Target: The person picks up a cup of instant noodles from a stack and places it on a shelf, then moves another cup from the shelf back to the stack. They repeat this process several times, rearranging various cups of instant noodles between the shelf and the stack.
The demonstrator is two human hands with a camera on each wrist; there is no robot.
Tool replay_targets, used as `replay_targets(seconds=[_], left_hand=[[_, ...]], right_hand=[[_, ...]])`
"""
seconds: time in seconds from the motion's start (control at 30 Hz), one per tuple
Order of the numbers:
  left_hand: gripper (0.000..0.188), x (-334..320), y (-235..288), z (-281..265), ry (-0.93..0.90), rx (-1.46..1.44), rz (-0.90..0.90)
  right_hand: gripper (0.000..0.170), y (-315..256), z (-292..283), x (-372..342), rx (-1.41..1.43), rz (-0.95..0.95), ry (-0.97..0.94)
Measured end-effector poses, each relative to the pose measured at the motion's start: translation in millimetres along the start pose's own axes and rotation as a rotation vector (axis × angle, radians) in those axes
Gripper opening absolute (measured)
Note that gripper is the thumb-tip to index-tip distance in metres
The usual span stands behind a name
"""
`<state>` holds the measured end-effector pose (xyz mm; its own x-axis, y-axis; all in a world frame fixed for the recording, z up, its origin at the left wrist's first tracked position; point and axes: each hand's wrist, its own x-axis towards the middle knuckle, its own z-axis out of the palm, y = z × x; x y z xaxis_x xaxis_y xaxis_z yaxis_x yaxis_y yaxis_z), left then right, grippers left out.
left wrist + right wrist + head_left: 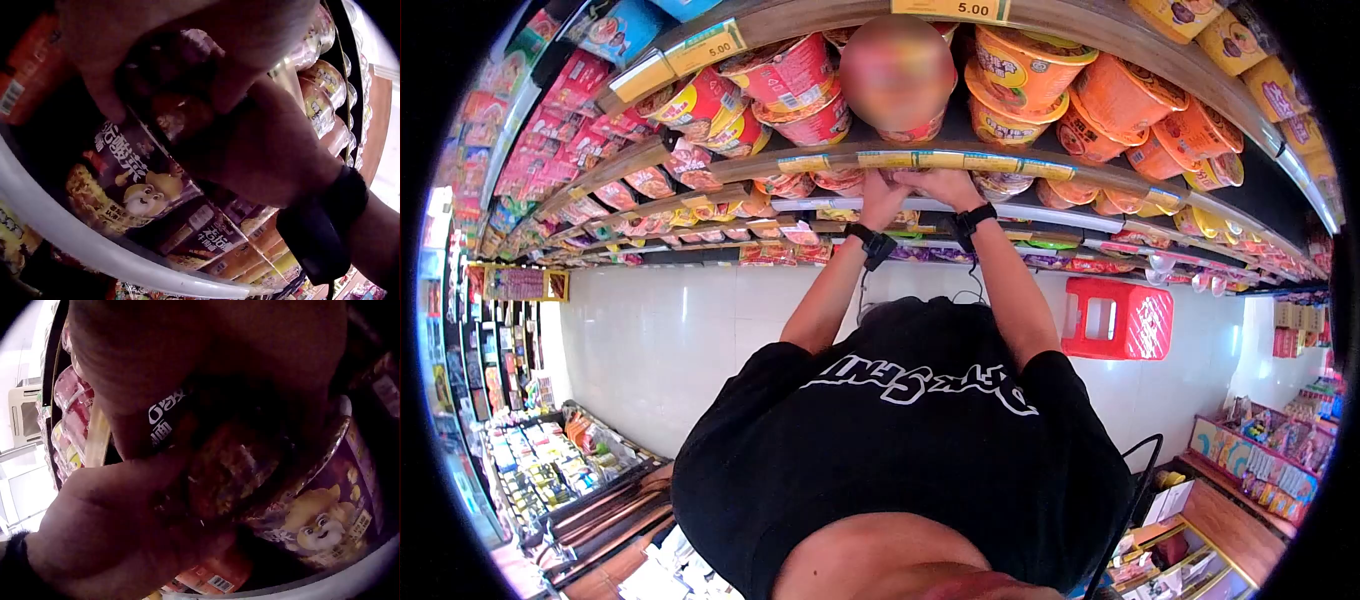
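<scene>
In the head view my left hand [883,200] and right hand [948,188] are close together below a wooden shelf edge. Between them is a dark instant noodle tub [234,465] with a food picture on its lid, mostly in shadow and partly covered by the hands. In the left wrist view the left hand [187,37] grips it from above, and the right hand reaches in from the right. Their fingertips are largely hidden. Right beside the hands stands a purple noodle tub [134,169] with a cartoon animal on it.
A white shelf lip [94,262] runs in front of the purple tubs. Overhead, a wooden shelf [920,160] carries red tubs [800,75] and orange tubs [1120,95]. A red plastic stool [1140,320] stands on the floor to the right.
</scene>
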<state>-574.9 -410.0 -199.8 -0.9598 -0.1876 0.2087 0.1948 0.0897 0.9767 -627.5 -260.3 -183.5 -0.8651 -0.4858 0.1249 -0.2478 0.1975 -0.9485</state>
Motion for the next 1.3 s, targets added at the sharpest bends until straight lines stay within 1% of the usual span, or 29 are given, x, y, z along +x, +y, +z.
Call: replay_targets(seconds=[0.03, 0.1, 0.17, 0.27, 0.33, 0.4, 0.43, 0.47, 0.5, 0.57, 0.6, 0.63, 0.67, 0.7, 0.73, 0.77, 0.8, 0.83, 0.87, 0.9, 0.97, 1.0, 1.03, 1.07, 1.13, 1.17, 1.2, 1.23, 1.3], left_hand=[[0.037, -4, 2, 0, 0.011, -0.057, 0.006], [0.041, -5, -2, -1, 0.028, -0.112, 0.016], [0.042, -4, -29, -5, 0.059, -0.237, -0.042], [0.038, 2, -64, -11, 0.099, -0.247, -0.091], [0.038, -1, -51, -8, 0.089, -0.189, -0.104], [0.038, -6, -28, -6, 0.085, -0.128, -0.124], [0.038, -8, -18, -4, 0.051, -0.014, -0.056], [0.037, -8, -7, -1, 0.018, 0.100, 0.016], [0.037, -8, -6, 1, 0.034, 0.101, 0.028], [0.035, -6, -17, 3, -0.008, 0.123, 0.054], [0.038, -4, -27, 4, -0.009, 0.145, 0.111], [0.039, -9, -10, 3, -0.044, 0.104, -0.049], [0.040, -17, -1, 4, -0.040, 0.151, -0.158], [0.041, -18, 10, 4, -0.032, 0.198, -0.248], [0.041, -17, -5, 2, -0.008, 0.222, -0.101], [0.042, -21, -24, 0, 0.013, 0.248, 0.040], [0.043, -29, -20, -6, -0.009, 0.316, 0.101], [0.043, -39, -17, -16, -0.034, 0.383, 0.158], [0.042, -49, -15, -24, -0.097, 0.278, 0.006], [0.042, -56, -10, -32, -0.162, 0.168, -0.148], [0.042, -60, 14, -47, -0.360, 0.098, -0.195], [0.038, -61, 52, -52, -0.421, 0.095, -0.198], [0.035, -63, 91, -55, -0.441, 0.140, -0.149], [0.034, -61, 113, -57, -0.437, 0.123, -0.104], [0.033, -54, 143, -63, -0.436, 0.107, -0.059], [0.032, -48, 155, -67, -0.358, 0.231, 0.090], [0.031, -47, 165, -70, -0.278, 0.352, 0.234], [0.031, -46, 174, -72, -0.280, 0.349, 0.233], [0.038, -37, 188, -79, 0.043, 0.324, 0.316]], right_hand=[[0.047, -5, 0, -1, -0.035, 0.000, 0.036], [0.045, -5, 1, 3, -0.064, 0.012, -0.003], [0.044, 0, 3, 6, -0.095, 0.027, -0.040], [0.046, -1, 1, 7, -0.130, 0.026, -0.026], [0.052, -11, 0, 0, -0.269, 0.006, 0.104], [0.054, -17, -5, -6, -0.253, 0.022, 0.072], [0.055, -14, -10, -9, -0.240, 0.044, 0.051], [0.055, -10, -11, -15, -0.441, -0.008, 0.077], [0.049, -4, -10, -16, -0.244, -0.022, 0.172], [0.043, 29, 0, -11, -0.087, -0.012, 0.256], [0.044, 22, 0, -14, -0.069, -0.018, 0.280], [0.044, 11, 1, -22, -0.050, -0.023, 0.304], [0.040, -4, 2, -29, -0.040, -0.059, 0.347], [0.037, -5, 2, -34, -0.060, 0.009, 0.313], [0.043, 2, 9, -33, 0.066, -0.070, 0.374], [0.054, -5, 15, -40, -0.026, -0.184, 0.529], [0.064, -4, 17, -50, -0.191, -0.061, 0.510], [0.066, 2, 24, -57, -0.293, -0.089, 0.587], [0.065, -6, 26, -63, -0.274, -0.003, 0.552], [0.062, -2, 28, -68, -0.310, -0.046, 0.537], [0.057, -6, 23, -76, -0.308, 0.076, 0.265], [0.057, -28, 17, -76, -0.257, 0.131, 0.110], [0.056, -49, 12, -77, -0.205, 0.189, -0.048], [0.056, -59, 11, -76, -0.207, 0.184, -0.046], [0.057, -79, 11, -74, -0.084, -0.077, -0.169], [0.057, -90, 9, -71, -0.084, -0.076, -0.166], [0.057, -108, 6, -70, -0.089, -0.150, -0.147], [0.057, -125, 3, -73, -0.096, -0.224, -0.129], [0.058, -157, -7, -78, -0.100, -0.249, -0.074]])
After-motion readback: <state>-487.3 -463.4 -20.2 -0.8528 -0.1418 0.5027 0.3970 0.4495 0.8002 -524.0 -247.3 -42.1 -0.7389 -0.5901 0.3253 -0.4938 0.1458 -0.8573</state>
